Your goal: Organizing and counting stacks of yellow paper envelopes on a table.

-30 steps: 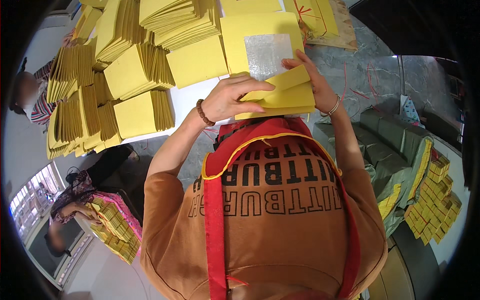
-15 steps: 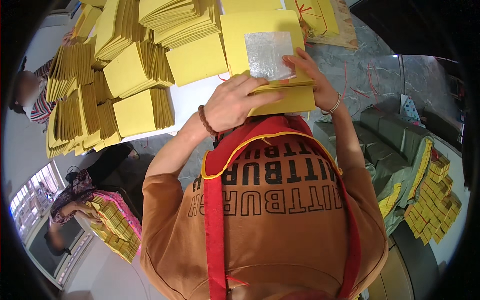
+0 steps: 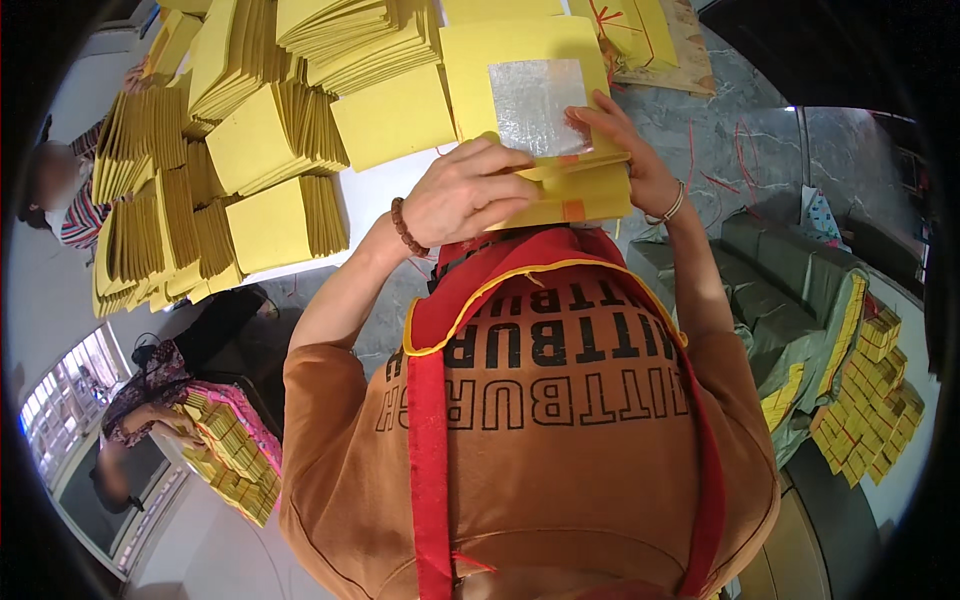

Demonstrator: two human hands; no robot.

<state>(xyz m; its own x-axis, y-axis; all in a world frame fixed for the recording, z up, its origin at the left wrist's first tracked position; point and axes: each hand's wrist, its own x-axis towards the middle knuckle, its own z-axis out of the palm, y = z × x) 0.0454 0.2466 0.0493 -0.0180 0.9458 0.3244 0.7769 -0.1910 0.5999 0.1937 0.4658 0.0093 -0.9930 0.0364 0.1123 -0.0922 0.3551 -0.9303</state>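
A stack of yellow paper sheets [image 3: 470, 75] lies at the table's near edge, with a silver foil square [image 3: 535, 100] on its top sheet. My left hand [image 3: 475, 190] is closed at the near left of the stack, its fingers bent around the edge of a folded yellow sheet; the fingertips are partly hidden. Along the stack's right edge rests my right hand [image 3: 635, 150], fingers stretched out over the paper, one tip on the foil's corner. Below the foil, the near paper fold [image 3: 600, 190] stands slightly apart and shows an orange patch [image 3: 573, 210].
Several fanned stacks of folded yellow paper [image 3: 270, 140] cover the white table [image 3: 385, 195] to the left. A tied yellow bundle [image 3: 640, 35] sits at the far right. Two other people are on the left. A grey sofa [image 3: 770, 270] and piled bundles [image 3: 870, 400] stand right.
My left hand has drawn slightly left and its fingers have curled in. The near fold has parted, showing an orange patch. My right hand has hardly moved.
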